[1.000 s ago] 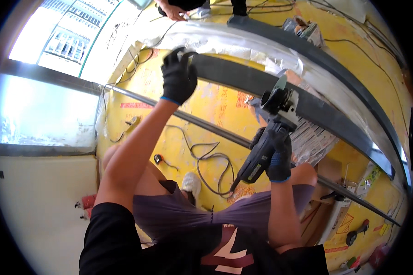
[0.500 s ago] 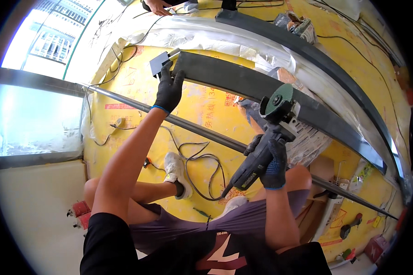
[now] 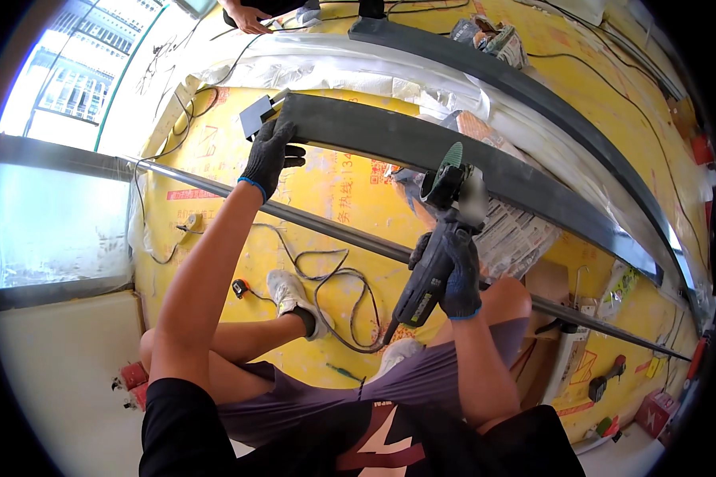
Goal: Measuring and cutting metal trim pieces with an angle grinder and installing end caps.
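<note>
In the head view my gloved left hand [image 3: 272,155] grips the left end of a dark curved bar [image 3: 390,131], beside a small square dark block [image 3: 254,115] attached there by a pale rod. My gloved right hand [image 3: 460,274] is closed round the body of an angle grinder [image 3: 426,282]. Its green disc [image 3: 452,159] stands near the bar's lower edge. A long metal tube [image 3: 338,230] crosses behind my forearms, and the grinder's cable loops down onto the yellow floor sheet [image 3: 215,286].
Beyond lie a second curved bar [image 3: 501,71], plastic wrapping [image 3: 326,60] and bags [image 3: 485,40]. A co-worker's hand [image 3: 250,17] shows at the top. Cables, a tape measure [image 3: 239,288], red cans [image 3: 133,381] and a cordless tool [image 3: 608,378] surround me. A glazed panel [image 3: 52,222] stands left.
My left hand has shifted left and down and now sits lower on the bar end, showing the block. The grinder has moved slightly left and its disc has turned. The view has shifted.
</note>
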Demonstrator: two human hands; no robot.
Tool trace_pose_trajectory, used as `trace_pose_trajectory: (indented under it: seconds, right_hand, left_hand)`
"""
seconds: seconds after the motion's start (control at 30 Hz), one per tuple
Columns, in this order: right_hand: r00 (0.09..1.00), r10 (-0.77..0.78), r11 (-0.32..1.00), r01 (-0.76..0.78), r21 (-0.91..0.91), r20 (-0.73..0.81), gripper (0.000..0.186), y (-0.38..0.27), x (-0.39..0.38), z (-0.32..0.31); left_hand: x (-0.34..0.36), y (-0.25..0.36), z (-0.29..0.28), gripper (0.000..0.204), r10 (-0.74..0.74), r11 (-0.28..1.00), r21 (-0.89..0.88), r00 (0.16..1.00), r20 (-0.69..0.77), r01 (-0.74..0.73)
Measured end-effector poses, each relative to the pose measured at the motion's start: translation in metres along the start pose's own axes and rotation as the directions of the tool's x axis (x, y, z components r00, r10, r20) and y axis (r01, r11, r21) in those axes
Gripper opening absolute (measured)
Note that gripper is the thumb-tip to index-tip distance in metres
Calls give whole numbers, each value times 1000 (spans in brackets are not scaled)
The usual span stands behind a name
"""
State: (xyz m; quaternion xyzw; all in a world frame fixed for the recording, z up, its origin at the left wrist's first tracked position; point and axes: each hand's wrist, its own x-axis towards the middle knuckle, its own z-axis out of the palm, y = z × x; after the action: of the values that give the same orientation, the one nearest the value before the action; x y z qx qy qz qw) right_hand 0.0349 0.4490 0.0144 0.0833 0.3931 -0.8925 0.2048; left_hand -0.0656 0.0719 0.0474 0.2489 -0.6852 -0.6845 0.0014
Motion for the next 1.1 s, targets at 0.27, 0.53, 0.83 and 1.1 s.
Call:
trace_pose_trajectory:
  seconds: [0.27, 0.53, 0.83, 1.1]
  right_hand:
    - [999, 26, 998, -27, 53, 26, 44, 6, 0, -7]
    - [996, 85, 993, -87, 74, 31, 47, 3, -3, -9]
    - [999, 9, 997, -6, 82, -43, 47, -2, -8, 0]
    - [992, -15, 999, 21, 46, -128, 47, -7, -20, 17]
  left_hand:
    - [1, 0, -12, 51, 64, 978, 196, 996, 61, -75]
    - [-18, 29, 15, 61, 727, -24, 919, 624, 287, -394]
    - [-47, 15, 107, 67, 481, -210, 695, 546, 686, -687]
    - [-27, 27, 102, 69, 381, -212, 658, 559, 737, -723]
